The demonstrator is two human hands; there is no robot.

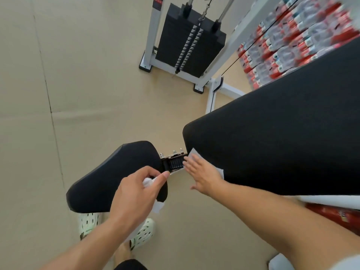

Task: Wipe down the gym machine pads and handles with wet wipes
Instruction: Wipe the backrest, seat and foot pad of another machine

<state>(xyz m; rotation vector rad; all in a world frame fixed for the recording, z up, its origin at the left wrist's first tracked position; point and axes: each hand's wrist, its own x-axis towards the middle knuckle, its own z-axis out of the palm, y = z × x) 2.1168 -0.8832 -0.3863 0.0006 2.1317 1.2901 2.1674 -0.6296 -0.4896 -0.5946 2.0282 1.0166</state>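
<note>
Left hand (136, 193) gripping crumpled wet wipe (149, 181) over black seat pad (116, 176); right hand (202, 174), fingers straight, pressing flat wipe (195, 153) on long back pad (282, 133) corner.

Two black machine pads, a seat pad (116, 176) and a long back pad (282, 137), two white wet wipes (196, 154) (158, 206), one weight stack (191, 39), two pale green clogs (88, 224) (143, 233), two hands (136, 193) (202, 174).
</note>
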